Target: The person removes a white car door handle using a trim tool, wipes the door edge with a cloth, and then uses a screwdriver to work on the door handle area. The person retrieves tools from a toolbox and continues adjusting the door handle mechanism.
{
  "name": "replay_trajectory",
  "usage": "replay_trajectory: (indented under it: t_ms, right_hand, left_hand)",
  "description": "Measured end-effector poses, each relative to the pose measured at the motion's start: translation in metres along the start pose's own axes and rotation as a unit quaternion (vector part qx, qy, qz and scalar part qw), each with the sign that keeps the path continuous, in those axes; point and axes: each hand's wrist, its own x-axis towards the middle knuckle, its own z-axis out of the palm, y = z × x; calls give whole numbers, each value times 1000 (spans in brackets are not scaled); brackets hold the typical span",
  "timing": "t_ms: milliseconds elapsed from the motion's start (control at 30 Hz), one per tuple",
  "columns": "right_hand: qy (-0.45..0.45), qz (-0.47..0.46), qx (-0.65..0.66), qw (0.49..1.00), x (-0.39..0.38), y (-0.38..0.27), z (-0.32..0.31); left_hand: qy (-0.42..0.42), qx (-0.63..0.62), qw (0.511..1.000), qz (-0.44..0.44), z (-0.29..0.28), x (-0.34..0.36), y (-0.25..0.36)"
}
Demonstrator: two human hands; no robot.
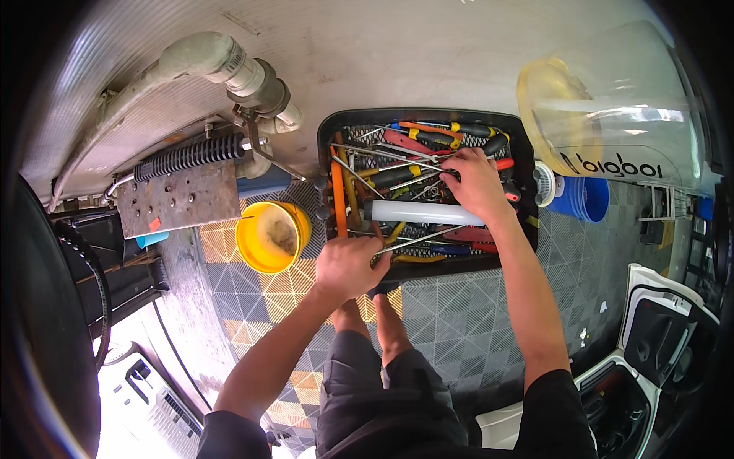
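A black rectangular tray [330,126] full of hand tools is in front of me. My left hand [352,268] is over its near left corner, thumb and forefinger pinching a thin metal rod [424,239] that points right across the tools. My right hand [475,183] reaches into the right half, fingers curled together among metal shafts; what they grip is partly hidden. A long thin shaft [382,156] runs toward those fingertips. Between my hands lies a translucent white tube [424,213] with a dark end. Screwdrivers with yellow-and-black handles [478,130] lie at the back.
A yellow bucket [273,237] stands on the tiled floor at left, below a metal plate [180,199] with a black spring and pipe valve. To the right are a large clear container [619,115], a blue bucket [585,199] and an open white case [634,359].
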Motion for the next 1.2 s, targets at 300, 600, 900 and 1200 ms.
replay_trajectory:
  t_ms: [300, 600, 900, 1200]
  right_hand:
    - [37, -2, 27, 999, -4, 5, 7]
    - [39, -3, 7, 999, -4, 2, 9]
    - [38, -2, -7, 999, -2, 2, 11]
    - [43, -2, 2, 999, -3, 0, 11]
  left_hand:
    - [14, 1, 1000, 5, 0, 0, -1]
    - [4, 2, 1000, -1, 0, 0, -1]
    - [29, 6, 999, 12, 2, 0, -3]
    - [29, 7, 999, 26, 2, 0, -3]
